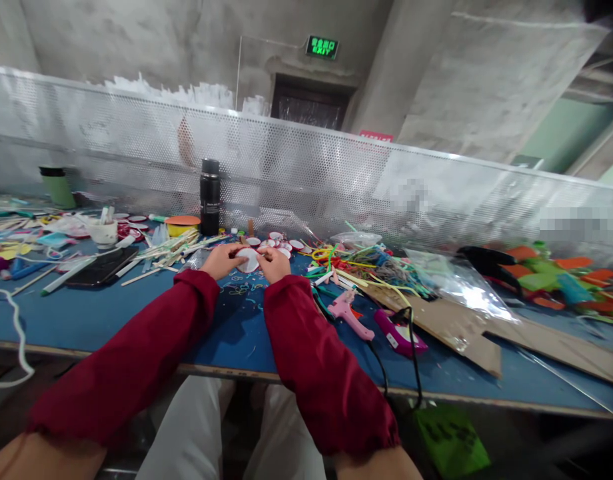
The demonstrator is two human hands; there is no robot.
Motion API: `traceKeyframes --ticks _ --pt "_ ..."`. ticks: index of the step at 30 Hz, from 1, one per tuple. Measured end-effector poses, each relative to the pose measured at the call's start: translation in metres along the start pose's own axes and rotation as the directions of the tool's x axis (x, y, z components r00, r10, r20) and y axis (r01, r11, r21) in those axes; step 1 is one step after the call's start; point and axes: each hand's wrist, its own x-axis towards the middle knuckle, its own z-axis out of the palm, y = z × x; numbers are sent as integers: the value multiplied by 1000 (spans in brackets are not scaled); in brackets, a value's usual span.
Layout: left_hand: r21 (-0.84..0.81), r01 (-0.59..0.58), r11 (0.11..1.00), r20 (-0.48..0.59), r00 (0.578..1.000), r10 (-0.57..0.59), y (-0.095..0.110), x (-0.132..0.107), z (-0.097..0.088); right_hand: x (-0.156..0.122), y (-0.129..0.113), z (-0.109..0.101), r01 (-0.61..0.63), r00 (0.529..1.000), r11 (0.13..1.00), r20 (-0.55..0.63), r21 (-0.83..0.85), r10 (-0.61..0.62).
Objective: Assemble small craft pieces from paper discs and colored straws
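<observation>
**Both hands pinch a white disc over the blue counter**

The left hand (221, 260) and right hand (275, 265) meet at the far end of the red sleeves. Each grip is closed at the fingertips on a small white disc (247, 261), held just above the counter (86, 313). Something thin and red seems to lie across the top of the disc, but it is too small to make out.

The work looks like fine fingertip handling, so it probably goes best with the wrists low, a light pinch on the disc's rim so it does not buckle, and one hand steadying while the other adjusts.

Room is tight beyond the grip. More red-and-white discs (276, 240) lie just behind it, with the black flask (210, 197) farther back against the perforated screen (306, 173). Left of the grip there is a heap of sticks (171, 250) and a dark phone (102, 265). To the right, close by, are a pink glue gun (349, 311), its cord and a cardboard sheet (436, 320). The bare stretch lies nearer than the grip, between the forearms and out to the counter's front edge.
</observation>
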Motion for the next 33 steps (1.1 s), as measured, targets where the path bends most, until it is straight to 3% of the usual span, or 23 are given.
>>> traceKeyframes --ticks 12,16,20,25,29,33 --pt "-85 39 996 20 999 -37 -4 2 -4 3 4 -2 -29 999 999 -14 17 29" --pt "-44 146 988 -7 989 -147 -7 2 -4 2 0 -2 8 1000 1000 -19 17 -8" --pt "-171 251 953 26 968 -250 -2 -1 -3 -1 -5 -2 69 992 997 -103 -19 -71" --pt "-324 182 928 7 982 -190 17 -6 0 -5 -13 -3 259 951 965 -166 -43 -262" --pt "-369 126 921 -38 988 -150 22 -6 1 -8 -20 -4 277 945 956 -151 -101 -290" --pt "-317 157 935 -53 982 -182 15 -5 1 -9 -18 -2 298 938 953 -167 -49 -302"
